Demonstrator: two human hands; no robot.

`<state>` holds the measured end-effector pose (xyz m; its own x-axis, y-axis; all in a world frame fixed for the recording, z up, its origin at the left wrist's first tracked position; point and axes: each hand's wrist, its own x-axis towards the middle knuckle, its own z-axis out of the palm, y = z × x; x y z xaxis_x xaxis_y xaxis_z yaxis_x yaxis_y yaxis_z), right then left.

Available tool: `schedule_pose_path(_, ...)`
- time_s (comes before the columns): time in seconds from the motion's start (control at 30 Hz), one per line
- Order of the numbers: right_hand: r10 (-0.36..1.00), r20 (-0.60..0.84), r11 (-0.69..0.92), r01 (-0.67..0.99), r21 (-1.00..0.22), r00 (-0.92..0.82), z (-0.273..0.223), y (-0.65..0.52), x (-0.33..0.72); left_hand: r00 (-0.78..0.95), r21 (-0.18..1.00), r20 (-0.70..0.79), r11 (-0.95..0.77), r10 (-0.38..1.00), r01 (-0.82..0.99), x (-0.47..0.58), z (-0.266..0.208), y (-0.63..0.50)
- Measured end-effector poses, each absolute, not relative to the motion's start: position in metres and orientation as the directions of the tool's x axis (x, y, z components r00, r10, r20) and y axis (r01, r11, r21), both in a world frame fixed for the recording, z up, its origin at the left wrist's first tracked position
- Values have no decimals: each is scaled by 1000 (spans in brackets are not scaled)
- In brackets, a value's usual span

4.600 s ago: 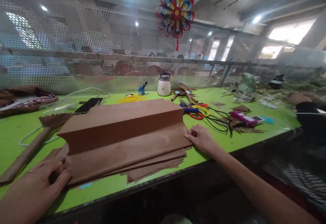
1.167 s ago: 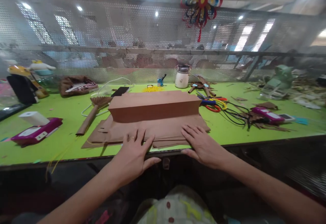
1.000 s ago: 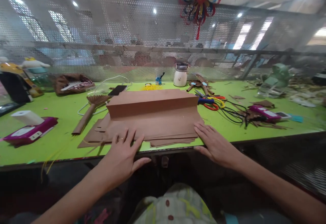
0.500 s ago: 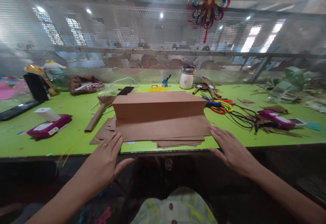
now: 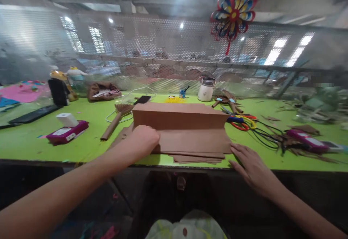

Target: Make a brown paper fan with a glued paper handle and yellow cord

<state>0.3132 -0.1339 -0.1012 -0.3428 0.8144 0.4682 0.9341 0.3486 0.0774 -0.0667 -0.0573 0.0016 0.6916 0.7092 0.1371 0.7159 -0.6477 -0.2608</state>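
Currently your left hand (image 5: 145, 139) is curled over the left part of the paper (image 5: 190, 137), knuckles up; its fingertips are hidden, so I cannot tell whether it pinches the sheet. Your right hand (image 5: 251, 164) lies loose, fingers extended to the paper's near right corner, thumb apart, with nothing grasped. The paper sits in front of you near the table (image 5: 272, 159) edge, its front part flat and its back part raised along a fold. More sheets (image 5: 199, 158) poke out beneath its front edge. To its left you have a pleated paper piece (image 5: 112, 125) and, farther out, a power strip (image 5: 67, 132). Just beyond its right end lie scissors (image 5: 240, 126) and black cables (image 5: 265, 143). A jar (image 5: 206, 90) stands upright behind it.
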Motion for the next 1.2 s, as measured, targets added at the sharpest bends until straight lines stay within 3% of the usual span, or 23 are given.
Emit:
schedule_pose_path(0.1,843,426,332,941,70,-329,-89,-134,306,823,-292,141,-771,550,566,-18,-1,-40)
schedule_pose_path(0.23,869,390,313,949,47,-306,-78,-134,300,905,-273,252,-872,342,405,24,-15,-23)
schedule_pose_path(0.33,878,375,316,949,10,-297,-73,-134,300,855,-177,331,-863,400,473,31,-33,-14)
schedule_pose_path(0.53,880,353,373,923,-94,-319,-66,-128,309,777,-22,243,-798,580,603,24,-58,-1)
schedule_pose_path(0.8,849,399,447,873,-193,-346,-72,-108,325,674,48,183,-692,715,721,26,-52,-9)
schedule_pose_path(1.03,822,501,400,901,-171,-270,-61,-74,353,660,83,176,-679,730,729,24,-48,-13)
schedule_pose_path(1.2,877,438,267,958,-103,-197,-36,-16,372,645,94,179,-665,743,741,24,-46,-11)
